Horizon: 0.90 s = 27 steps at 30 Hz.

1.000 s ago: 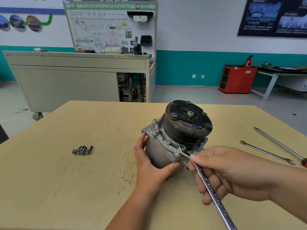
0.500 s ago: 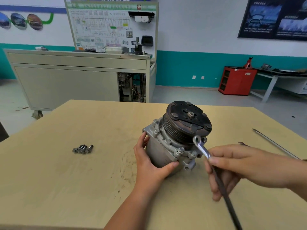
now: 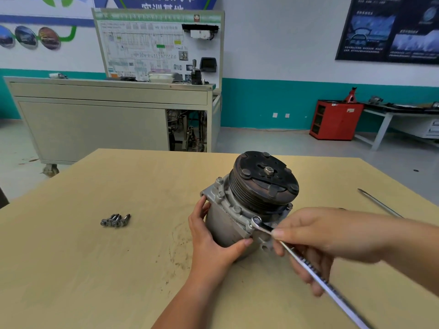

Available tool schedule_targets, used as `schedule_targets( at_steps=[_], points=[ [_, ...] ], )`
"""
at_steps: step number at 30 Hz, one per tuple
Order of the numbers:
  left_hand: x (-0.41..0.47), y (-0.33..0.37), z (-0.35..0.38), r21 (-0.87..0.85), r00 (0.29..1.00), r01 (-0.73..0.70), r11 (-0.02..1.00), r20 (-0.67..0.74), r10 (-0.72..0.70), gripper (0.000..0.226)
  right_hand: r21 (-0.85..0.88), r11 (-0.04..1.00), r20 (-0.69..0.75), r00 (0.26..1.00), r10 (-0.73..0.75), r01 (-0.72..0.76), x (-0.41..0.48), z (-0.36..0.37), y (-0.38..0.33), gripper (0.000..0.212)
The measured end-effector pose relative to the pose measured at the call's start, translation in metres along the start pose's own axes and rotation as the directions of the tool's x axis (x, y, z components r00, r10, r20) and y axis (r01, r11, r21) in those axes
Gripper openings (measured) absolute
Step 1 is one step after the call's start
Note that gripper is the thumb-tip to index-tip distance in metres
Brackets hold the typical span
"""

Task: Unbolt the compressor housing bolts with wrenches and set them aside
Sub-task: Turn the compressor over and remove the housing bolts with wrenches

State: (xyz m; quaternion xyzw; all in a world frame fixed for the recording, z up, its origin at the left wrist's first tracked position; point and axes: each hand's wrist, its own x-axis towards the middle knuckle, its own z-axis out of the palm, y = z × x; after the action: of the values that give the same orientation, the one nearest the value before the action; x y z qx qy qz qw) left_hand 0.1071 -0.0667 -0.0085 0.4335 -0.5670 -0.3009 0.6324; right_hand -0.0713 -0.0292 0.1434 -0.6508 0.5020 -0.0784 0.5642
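Tan workbench (image 3: 95,269), left hand (image 3: 211,243) gripping compressor (image 3: 223,224), right hand (image 3: 320,238) pinching wrench (image 3: 308,265), ring end on flange bolt (image 3: 256,220)

The left hand (image 3: 211,241) cups, thumb spread wide, its forearm rising from below. The right hand (image 3: 316,236) reaches in from the right, fingers curled and pinching.

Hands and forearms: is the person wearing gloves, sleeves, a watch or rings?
No. The left hand and right hand are bare: no gloves or rings. Both forearms are bare to the frame's edge, with no sleeve, watch or band in view.
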Motion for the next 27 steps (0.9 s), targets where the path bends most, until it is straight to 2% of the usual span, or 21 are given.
schedule_targets(
  at_steps=[1,3,4,5,6,8,9,11,13,16,19,21,23,25,26,27],
  points=[
    [0.000,0.000,0.000,-0.004,1.000,0.003,1.000,0.003,-0.002,0.105,-0.203,0.979,-0.087,0.996,-0.031,0.012,-0.001,-0.006,-0.002,0.029],
    [0.000,0.001,0.001,-0.006,1.000,0.003,1.000,0.001,-0.003,0.105,-0.591,0.807,-0.271,0.941,-0.202,0.003,-0.002,-0.018,0.001,0.027],
    [0.000,0.001,0.001,-0.007,1.000,0.002,1.000,-0.001,-0.002,0.105,-0.695,0.719,-0.327,0.898,-0.296,-0.016,-0.002,-0.021,0.002,0.026],
    [0.000,0.002,0.001,-0.006,1.000,0.002,1.000,0.000,-0.002,0.105,-0.720,0.694,-0.352,0.868,-0.351,-0.012,-0.001,-0.021,0.004,0.025],
    [0.000,0.002,0.001,-0.006,1.000,0.002,1.000,0.001,-0.002,0.105,-0.689,0.724,-0.347,0.868,-0.355,0.021,-0.001,-0.021,0.007,0.023],
    [0.000,0.001,0.000,-0.013,1.000,0.002,1.000,0.003,-0.002,0.104,-0.475,0.873,-0.258,0.932,-0.255,0.107,-0.001,-0.018,0.014,0.023],
    [0.000,0.001,0.000,-0.017,1.000,0.005,1.000,0.006,-0.004,0.104,-0.334,0.935,-0.177,0.966,-0.186,0.119,-0.003,-0.015,0.015,0.024],
    [0.000,0.001,0.000,-0.022,1.000,0.006,1.000,0.007,-0.006,0.104,-0.074,0.991,0.000,0.993,-0.116,0.116,-0.008,-0.004,0.017,0.024],
    [0.000,0.001,0.000,-0.016,1.000,0.002,1.000,0.001,-0.002,0.105,0.125,0.984,0.090,0.986,-0.141,0.129,-0.008,0.008,0.020,0.023],
    [0.000,0.000,0.001,-0.007,1.000,-0.012,1.000,-0.008,0.012,0.105,0.340,0.935,0.059,0.990,-0.128,0.101,-0.003,0.021,0.016,0.025],
    [0.000,0.000,0.001,0.008,1.000,-0.020,1.000,-0.012,0.020,0.105,0.441,0.894,0.046,0.992,-0.115,0.083,0.001,0.026,0.008,0.025],
    [0.001,0.000,0.001,0.007,1.000,-0.025,1.000,-0.014,0.025,0.106,0.433,0.900,0.083,0.992,-0.094,0.049,0.004,0.024,0.006,0.026],
    [0.000,-0.001,0.001,0.006,1.000,-0.019,1.000,-0.011,0.019,0.107,0.289,0.957,0.123,0.991,-0.048,0.011,0.003,0.012,0.004,0.026],
    [0.000,-0.001,0.000,-0.009,1.000,-0.005,1.000,-0.006,0.005,0.107,-0.055,0.997,0.014,0.999,-0.047,0.047,0.002,-0.005,0.001,0.026],
    [0.000,0.000,0.000,-0.016,1.000,0.001,1.000,-0.003,-0.001,0.107,-0.278,0.958,-0.080,0.992,-0.098,0.072,0.003,-0.013,0.000,0.026],
    [0.000,0.000,0.000,-0.020,1.000,0.004,1.000,-0.002,-0.004,0.107,-0.486,0.870,-0.172,0.966,-0.191,0.085,0.003,-0.021,0.001,0.026]
  ],
)
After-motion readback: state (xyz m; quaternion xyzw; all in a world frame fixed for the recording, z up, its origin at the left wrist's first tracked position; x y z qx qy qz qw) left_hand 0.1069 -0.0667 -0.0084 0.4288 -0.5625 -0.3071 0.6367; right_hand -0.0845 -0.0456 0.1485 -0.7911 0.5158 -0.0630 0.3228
